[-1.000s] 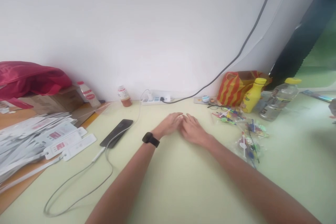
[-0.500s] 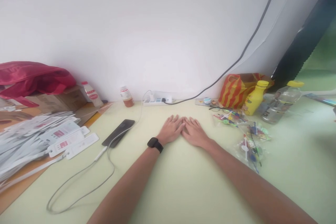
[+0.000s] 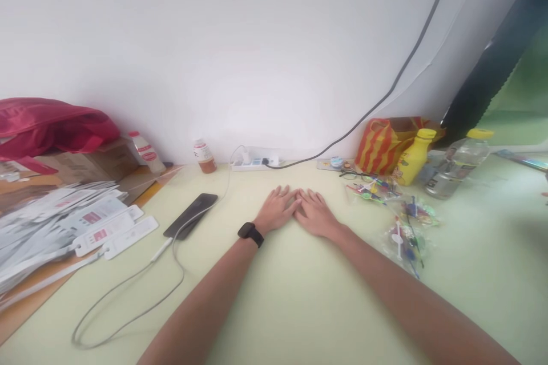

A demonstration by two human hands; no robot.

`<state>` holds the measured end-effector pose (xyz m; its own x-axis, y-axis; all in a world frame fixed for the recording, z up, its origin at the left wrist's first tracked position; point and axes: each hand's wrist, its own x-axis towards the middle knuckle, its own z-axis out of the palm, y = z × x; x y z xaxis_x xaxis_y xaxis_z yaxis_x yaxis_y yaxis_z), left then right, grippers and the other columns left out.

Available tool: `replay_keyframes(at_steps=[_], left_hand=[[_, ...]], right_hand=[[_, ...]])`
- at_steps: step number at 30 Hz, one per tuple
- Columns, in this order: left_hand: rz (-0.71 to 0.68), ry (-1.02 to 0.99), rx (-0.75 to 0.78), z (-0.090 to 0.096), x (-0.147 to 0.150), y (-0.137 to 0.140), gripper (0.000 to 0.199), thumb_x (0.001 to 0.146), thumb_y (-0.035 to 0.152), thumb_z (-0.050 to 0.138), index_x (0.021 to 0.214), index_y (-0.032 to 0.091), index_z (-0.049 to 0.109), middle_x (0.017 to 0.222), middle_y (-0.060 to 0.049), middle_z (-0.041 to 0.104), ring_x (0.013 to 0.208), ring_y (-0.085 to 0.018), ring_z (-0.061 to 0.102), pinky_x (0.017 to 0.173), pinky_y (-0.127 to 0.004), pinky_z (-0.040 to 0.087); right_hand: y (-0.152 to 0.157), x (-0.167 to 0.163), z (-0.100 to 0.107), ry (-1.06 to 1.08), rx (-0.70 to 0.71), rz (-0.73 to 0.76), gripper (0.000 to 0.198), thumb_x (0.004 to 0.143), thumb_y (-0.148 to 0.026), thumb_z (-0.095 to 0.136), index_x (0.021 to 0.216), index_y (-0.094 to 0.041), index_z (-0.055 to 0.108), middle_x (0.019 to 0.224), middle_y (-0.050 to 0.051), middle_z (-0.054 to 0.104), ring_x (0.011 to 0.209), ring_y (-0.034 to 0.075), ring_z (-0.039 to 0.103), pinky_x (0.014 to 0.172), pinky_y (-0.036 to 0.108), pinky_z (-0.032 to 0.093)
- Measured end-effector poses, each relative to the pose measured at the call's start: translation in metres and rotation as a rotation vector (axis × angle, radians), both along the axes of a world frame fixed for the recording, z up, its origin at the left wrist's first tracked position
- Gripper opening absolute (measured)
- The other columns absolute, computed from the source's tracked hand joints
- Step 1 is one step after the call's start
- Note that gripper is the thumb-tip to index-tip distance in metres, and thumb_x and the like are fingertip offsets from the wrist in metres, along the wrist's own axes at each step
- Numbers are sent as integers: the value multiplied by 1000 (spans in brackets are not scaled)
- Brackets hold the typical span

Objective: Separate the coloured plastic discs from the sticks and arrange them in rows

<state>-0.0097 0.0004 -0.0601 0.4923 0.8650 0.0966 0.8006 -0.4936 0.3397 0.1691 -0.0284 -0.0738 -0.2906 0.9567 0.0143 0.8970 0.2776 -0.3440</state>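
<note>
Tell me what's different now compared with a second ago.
The left hand turned so its fingers point more toward the wall and less toward the right hand, which moved little. Nothing was taken hold of or let go. The phone and yellow bottle stayed put.

Item 1: Left hand [image 3: 278,209], 1.0 s ago turned inward with fingers bunched toward its partner; we now list it palm down, fingers fanned toward the worktop's [image 3: 274,308] far edge.
Item 2: Right hand [image 3: 315,214], its fingertips 1.0 s ago crowded against the other's; we now find it flatter, fingers slightly parted.
Item 3: 1 blurred brown shape [image 3: 17,199], come into view since 1.0 s ago beyond the worktop's left edge; we cannot identify it.
</note>
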Motion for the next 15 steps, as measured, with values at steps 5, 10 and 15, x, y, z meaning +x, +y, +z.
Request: replay_keyframes(at_steps=[5, 10, 15], left_hand=[[2, 1, 0, 0, 0, 0, 68, 107, 67, 25, 162, 31, 43, 172, -8, 35, 161, -36, 24, 129, -51, 20], [5, 4, 4, 0, 0, 0, 66, 108, 66, 25, 162, 32, 43, 172, -7, 35, 161, -35, 24, 129, -51, 20], [6, 5, 1, 1, 0, 0, 67, 108, 66, 26, 162, 31, 43, 171, -7, 35, 161, -35, 24, 129, -51, 20]], right_hand=[[0, 0, -1, -10, 6, -1, 76, 106, -50, 21, 170, -10, 17, 176, 8, 19, 164, 28, 10, 130, 45, 5], [0, -1, 0, -25, 5, 1, 76, 106, -50, 21, 170, -11, 17, 176, 9, 19, 164, 28, 10, 130, 45, 6], [0, 0, 0, -5, 4, 2, 77, 106, -52, 20, 170, -10, 18, 176, 9, 20, 164, 28, 11, 130, 45, 5]])
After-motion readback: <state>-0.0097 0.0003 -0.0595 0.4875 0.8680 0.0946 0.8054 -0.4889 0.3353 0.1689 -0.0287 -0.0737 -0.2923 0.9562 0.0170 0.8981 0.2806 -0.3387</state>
